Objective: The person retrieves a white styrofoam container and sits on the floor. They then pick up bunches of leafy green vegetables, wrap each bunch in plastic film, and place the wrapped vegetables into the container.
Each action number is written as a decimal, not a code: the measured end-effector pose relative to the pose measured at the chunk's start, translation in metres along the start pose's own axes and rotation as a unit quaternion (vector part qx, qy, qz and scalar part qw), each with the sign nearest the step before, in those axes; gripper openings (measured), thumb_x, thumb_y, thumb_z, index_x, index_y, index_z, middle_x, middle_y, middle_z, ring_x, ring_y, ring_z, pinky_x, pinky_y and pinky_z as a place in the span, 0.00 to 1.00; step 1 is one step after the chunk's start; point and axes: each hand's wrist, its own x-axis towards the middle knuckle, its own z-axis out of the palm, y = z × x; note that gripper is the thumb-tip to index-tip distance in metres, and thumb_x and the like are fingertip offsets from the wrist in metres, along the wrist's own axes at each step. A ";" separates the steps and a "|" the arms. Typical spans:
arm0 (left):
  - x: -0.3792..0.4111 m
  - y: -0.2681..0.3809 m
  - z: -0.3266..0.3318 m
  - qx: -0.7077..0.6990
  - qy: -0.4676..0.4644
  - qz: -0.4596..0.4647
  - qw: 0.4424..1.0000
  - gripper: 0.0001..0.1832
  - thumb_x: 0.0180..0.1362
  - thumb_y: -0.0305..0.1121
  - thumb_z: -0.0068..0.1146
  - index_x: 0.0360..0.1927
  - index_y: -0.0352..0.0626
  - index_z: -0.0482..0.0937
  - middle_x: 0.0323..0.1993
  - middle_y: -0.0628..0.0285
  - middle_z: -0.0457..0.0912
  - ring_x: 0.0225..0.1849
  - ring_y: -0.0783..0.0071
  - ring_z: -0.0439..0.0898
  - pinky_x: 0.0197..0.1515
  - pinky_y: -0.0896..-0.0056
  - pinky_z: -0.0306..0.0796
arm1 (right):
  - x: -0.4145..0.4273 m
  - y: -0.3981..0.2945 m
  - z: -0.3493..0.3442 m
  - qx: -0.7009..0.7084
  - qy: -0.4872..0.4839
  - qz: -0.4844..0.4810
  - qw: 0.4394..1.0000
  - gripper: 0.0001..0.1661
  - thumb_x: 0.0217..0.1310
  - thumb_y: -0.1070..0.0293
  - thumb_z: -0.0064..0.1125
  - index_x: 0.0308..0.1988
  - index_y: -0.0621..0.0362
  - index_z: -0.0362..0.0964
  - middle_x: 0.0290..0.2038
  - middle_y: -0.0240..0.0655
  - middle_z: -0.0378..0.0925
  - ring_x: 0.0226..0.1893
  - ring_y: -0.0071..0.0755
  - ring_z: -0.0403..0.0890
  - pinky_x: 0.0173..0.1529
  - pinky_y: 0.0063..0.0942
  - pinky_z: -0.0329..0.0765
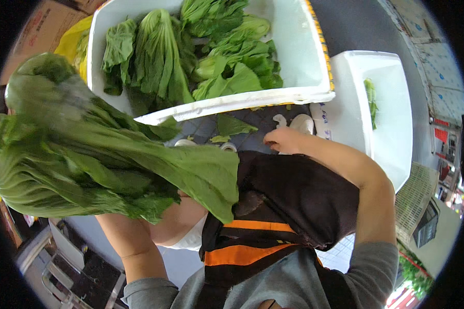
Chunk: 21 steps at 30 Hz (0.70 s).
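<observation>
A large bundle of leafy mustard greens [81, 154] fills the left side, raised over my left forearm. Its pale stem ends face left and its broad leaves spread right across my lap. Those leaves cover nearly all of my left hand, which supports the bundle from beneath; whether it is one head or two I cannot tell. Beside my knee, my right hand [284, 140] hangs with loosely bent fingers and nothing seen in it. Ahead stands a white foam box [297, 58] holding several heads of the same greens [160, 58].
At the right is a second foam box [390, 116] with a small green piece [371, 102] inside. Torn leaves [234, 125] litter the tiled floor by my shoes. Cardboard boxes [42, 31] and a yellow bag [71, 40] stand far left. Metal-framed furniture [62, 278] sits lower left.
</observation>
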 end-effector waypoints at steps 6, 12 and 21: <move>0.014 0.014 -0.038 0.059 0.070 0.030 0.995 0.35 0.48 0.45 0.60 0.57 0.39 0.63 0.50 0.57 0.72 0.49 0.67 0.73 0.50 0.66 0.70 | 0.058 0.013 0.099 -0.164 0.052 -0.138 0.975 0.12 0.47 0.72 0.51 0.37 0.54 0.71 0.38 0.37 0.72 0.43 0.41 0.70 0.44 0.38 0.70; 0.021 0.005 -0.046 0.084 0.089 0.037 0.992 0.36 0.48 0.45 0.60 0.57 0.40 0.62 0.50 0.56 0.72 0.49 0.66 0.73 0.50 0.65 0.70 | 0.106 0.005 0.136 -0.263 0.079 -0.125 0.953 0.08 0.47 0.71 0.50 0.31 0.56 0.73 0.39 0.33 0.69 0.45 0.38 0.68 0.46 0.33 0.66; 0.052 -0.014 -0.042 0.155 0.105 0.047 0.981 0.37 0.47 0.46 0.61 0.58 0.40 0.61 0.51 0.56 0.72 0.50 0.66 0.72 0.50 0.64 0.70 | 0.018 -0.078 -0.012 0.083 0.115 -0.182 0.973 0.18 0.38 0.66 0.67 0.33 0.58 0.72 0.44 0.37 0.70 0.48 0.40 0.66 0.51 0.36 0.64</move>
